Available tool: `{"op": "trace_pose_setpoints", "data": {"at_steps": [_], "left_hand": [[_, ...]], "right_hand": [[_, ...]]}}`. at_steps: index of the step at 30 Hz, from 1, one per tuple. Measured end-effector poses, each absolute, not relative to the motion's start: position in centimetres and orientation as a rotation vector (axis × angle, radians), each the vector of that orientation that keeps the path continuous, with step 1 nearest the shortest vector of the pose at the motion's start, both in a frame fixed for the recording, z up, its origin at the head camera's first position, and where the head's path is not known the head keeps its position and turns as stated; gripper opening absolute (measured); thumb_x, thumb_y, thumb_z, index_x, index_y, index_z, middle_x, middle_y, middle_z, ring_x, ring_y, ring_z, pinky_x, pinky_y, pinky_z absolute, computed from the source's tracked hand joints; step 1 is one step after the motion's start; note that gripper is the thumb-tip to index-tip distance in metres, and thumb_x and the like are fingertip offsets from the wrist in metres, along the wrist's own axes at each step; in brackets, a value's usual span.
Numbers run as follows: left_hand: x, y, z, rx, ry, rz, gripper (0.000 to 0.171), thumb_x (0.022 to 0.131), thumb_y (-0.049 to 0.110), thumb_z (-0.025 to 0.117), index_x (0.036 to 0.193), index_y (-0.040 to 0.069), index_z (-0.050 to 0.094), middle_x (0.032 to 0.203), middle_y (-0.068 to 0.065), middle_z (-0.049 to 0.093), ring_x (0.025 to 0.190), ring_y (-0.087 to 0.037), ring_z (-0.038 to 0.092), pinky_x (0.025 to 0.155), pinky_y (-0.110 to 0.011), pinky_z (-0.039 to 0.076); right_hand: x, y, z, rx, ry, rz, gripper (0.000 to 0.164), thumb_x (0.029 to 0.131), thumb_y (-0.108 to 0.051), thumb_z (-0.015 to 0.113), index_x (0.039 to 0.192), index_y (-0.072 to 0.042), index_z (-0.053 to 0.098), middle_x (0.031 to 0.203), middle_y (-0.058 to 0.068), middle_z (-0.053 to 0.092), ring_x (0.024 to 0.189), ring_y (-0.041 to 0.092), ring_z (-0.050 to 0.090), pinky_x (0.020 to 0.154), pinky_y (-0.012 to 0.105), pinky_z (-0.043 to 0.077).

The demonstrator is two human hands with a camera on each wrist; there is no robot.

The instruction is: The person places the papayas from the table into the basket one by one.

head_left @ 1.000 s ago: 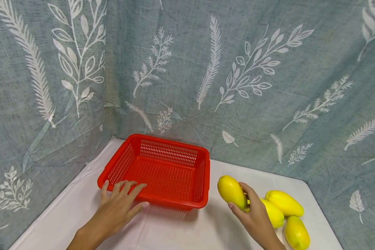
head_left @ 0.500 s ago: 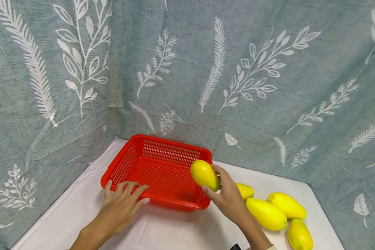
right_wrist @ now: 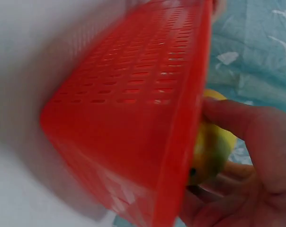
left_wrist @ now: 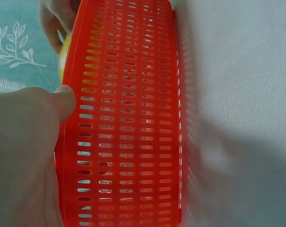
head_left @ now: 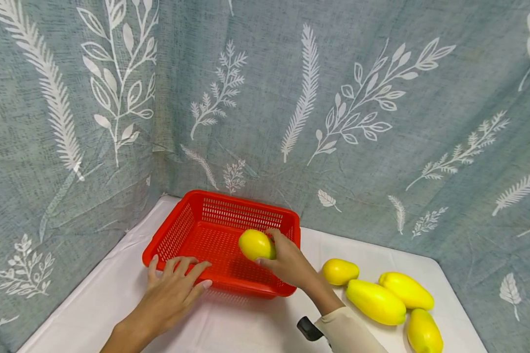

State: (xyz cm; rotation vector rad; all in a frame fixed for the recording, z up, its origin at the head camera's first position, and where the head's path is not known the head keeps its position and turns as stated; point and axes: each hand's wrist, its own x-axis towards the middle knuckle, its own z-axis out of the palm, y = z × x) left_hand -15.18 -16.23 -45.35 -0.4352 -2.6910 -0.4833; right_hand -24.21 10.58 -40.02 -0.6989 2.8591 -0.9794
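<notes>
Head view: right hand [head_left: 289,261] holds yellow fruit [head_left: 253,245] over basket [head_left: 212,245], within rim [head_left: 249,287].

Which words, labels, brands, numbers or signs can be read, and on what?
None can be read.
Red perforated plastic basket: no lettering visible.
Oval yellow fruits: no labels visible.
Blue-green cloth curtain: white leaf prints, no writing.
Black object by the beige sleeve: too small to tell.

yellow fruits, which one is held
The fruit in the right hand; the other four lie on the table, right of the basket.
</notes>
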Motion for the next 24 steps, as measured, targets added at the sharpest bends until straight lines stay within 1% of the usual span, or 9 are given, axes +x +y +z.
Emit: {"op": "trace_pose_setpoints", "data": {"at_steps": [7, 11, 15, 17, 20, 22, 24], "left_hand": [[-15.1, -16.1, -45.1, -0.413, -2.716, -0.488, 0.045, 0.094, 0.048, 0.056, 0.133, 0.024, 0.058, 0.126, -0.008, 0.054, 0.122, -0.038, 0.042, 0.102, -0.072, 0.006], [-15.1, -16.0, -45.1, -0.417, -2.708, -0.489, 0.044, 0.095, 0.048, 0.056, 0.132, 0.024, 0.058, 0.126, -0.008, 0.055, 0.122, -0.038, 0.042, 0.102, -0.071, 0.006], [-15.2, -15.9, -45.1, -0.418, -2.707, -0.498, 0.043, 0.095, 0.046, 0.057, 0.132, 0.024, 0.058, 0.126, -0.008, 0.055, 0.122, -0.038, 0.042, 0.102, -0.072, 0.006], [-15.1, -15.9, -45.2, -0.416, -2.708, -0.501, 0.044, 0.094, 0.045, 0.058, 0.132, 0.024, 0.058, 0.126, -0.009, 0.055, 0.122, -0.038, 0.041, 0.102, -0.072, 0.005], [-15.1, -15.8, -45.2, -0.413, -2.707, -0.500, 0.044, 0.094, 0.046, 0.058, 0.133, 0.024, 0.058, 0.126, -0.009, 0.055, 0.122, -0.038, 0.041, 0.102, -0.072, 0.006], [-15.1, -15.8, -45.1, -0.411, -2.707, -0.498, 0.044, 0.094, 0.046, 0.057, 0.133, 0.024, 0.058, 0.127, -0.009, 0.055, 0.122, -0.038, 0.042, 0.102, -0.072, 0.006], [-15.1, -15.8, -45.2, -0.410, -2.708, -0.494, 0.045, 0.094, 0.047, 0.057, 0.133, 0.024, 0.058, 0.127, -0.008, 0.055, 0.122, -0.039, 0.042, 0.101, -0.072, 0.006]], "right_hand": [[-24.9, 9.0, -40.7, -0.661, 2.764, -0.702, 0.060, 0.082, -0.030, 0.078, 0.128, -0.009, 0.047, 0.106, 0.004, 0.061, 0.094, 0.018, 0.057, 0.089, 0.036, 0.049], [-25.0, 8.5, -40.9, -0.603, 2.752, -0.619, 0.058, 0.081, -0.029, 0.079, 0.126, -0.009, 0.048, 0.104, 0.004, 0.061, 0.094, 0.019, 0.057, 0.092, 0.037, 0.049], [-25.0, 8.2, -41.1, -0.551, 2.744, -0.555, 0.062, 0.081, -0.028, 0.079, 0.130, -0.009, 0.047, 0.106, 0.003, 0.060, 0.094, 0.018, 0.056, 0.094, 0.037, 0.049], [-25.0, 8.1, -41.2, -0.551, 2.747, -0.532, 0.063, 0.081, -0.027, 0.080, 0.130, -0.008, 0.047, 0.106, 0.003, 0.060, 0.092, 0.017, 0.056, 0.093, 0.036, 0.050], [-25.0, 8.0, -41.4, -0.568, 2.758, -0.515, 0.065, 0.080, -0.026, 0.080, 0.132, -0.007, 0.047, 0.109, 0.004, 0.061, 0.093, 0.017, 0.056, 0.095, 0.036, 0.049], [-25.0, 8.1, -41.6, -0.580, 2.763, -0.520, 0.067, 0.080, -0.025, 0.080, 0.135, -0.007, 0.046, 0.114, 0.006, 0.061, 0.097, 0.018, 0.057, 0.098, 0.037, 0.049], [-24.9, 8.2, -41.6, -0.597, 2.768, -0.542, 0.072, 0.080, -0.024, 0.080, 0.139, -0.007, 0.043, 0.123, 0.008, 0.060, 0.105, 0.019, 0.058, 0.101, 0.039, 0.046]]}}
